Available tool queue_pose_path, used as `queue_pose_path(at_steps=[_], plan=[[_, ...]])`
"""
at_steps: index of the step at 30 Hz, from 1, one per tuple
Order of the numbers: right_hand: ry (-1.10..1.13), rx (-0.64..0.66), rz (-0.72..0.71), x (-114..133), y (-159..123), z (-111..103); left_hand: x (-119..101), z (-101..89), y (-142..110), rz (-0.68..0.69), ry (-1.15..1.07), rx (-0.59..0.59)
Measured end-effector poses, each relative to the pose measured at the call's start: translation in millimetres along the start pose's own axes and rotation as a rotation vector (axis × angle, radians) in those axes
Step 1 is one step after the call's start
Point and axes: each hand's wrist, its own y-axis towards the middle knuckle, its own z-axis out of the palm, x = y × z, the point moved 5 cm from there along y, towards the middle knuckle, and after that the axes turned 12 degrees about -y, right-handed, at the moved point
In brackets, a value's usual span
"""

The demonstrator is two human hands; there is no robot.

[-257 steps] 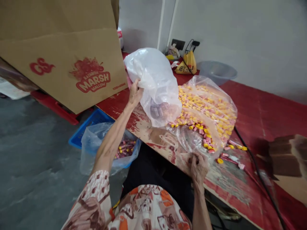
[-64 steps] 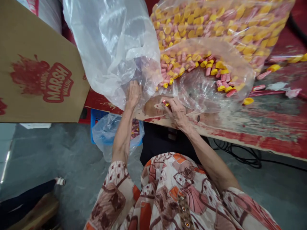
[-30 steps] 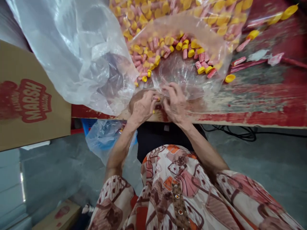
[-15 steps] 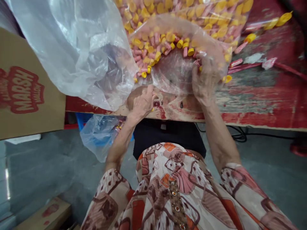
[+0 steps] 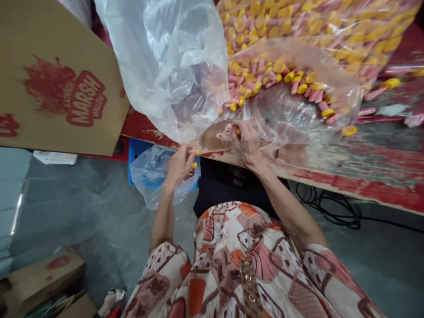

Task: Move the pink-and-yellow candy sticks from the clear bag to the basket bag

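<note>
My left hand (image 5: 179, 167) is off the table's front edge, over a clear plastic bag (image 5: 155, 174) in a blue crate (image 5: 133, 152). Its fingers are pinched, with a yellow cap (image 5: 197, 153) showing at the tips; the rest of that piece is hidden. Above the table edge, my right hand (image 5: 249, 145) has its fingers closed around a small pink tube with a yellow cap (image 5: 236, 130). Beyond it lies a big clear bag (image 5: 278, 108), its mouth toward me, full of such yellow-capped pink tubes (image 5: 294, 84).
A cardboard box (image 5: 62, 88) stands at the left of the worn red table (image 5: 380, 176). A whitish plastic sheet (image 5: 165, 57) drapes beside the big bag. Loose capped tubes (image 5: 380, 88) lie at the right. Black cables (image 5: 344, 205) hang below; another box (image 5: 49, 274) sits on the floor.
My right hand has come out from the big bag's mouth toward the table edge with a capped tube. My left hand has moved off the table to above the crate. The view has shifted left.
</note>
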Motion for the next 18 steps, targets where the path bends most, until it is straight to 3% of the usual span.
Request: queue_pose_path(at_steps=[3, 6, 8, 10, 13, 15, 18], plan=[[-0.063, 0.086, -0.026, -2.5, -6.6, 8.8, 37.5, -38.6, -27.9, -0.032, 0.067, 0.004], [-0.032, 0.104, -0.022, -9.1, -10.5, 12.0, 35.0, -49.7, -6.1, 0.029, -0.002, -0.054], [0.002, 0.096, -0.020, -11.9, -11.5, 12.4, 23.4, -37.8, 39.1, 0.097, -0.061, -0.101], [0.013, 0.079, -0.022, -12.1, -12.3, 10.8, 13.9, -14.1, 97.1, 0.155, -0.114, -0.155], [0.006, 0.047, -0.039, -8.7, -13.7, 6.0, 12.5, 30.3, 175.6, 0.096, -0.152, -0.219], [-0.002, 0.030, -0.048, -6.1, -13.2, 3.9, 16.7, 52.4, 205.2, 0.021, -0.157, -0.251], [-0.011, 0.006, -0.047, -3.1, -9.2, 3.9, 24.4, 61.6, 210.7, 0.018, -0.177, -0.242]])
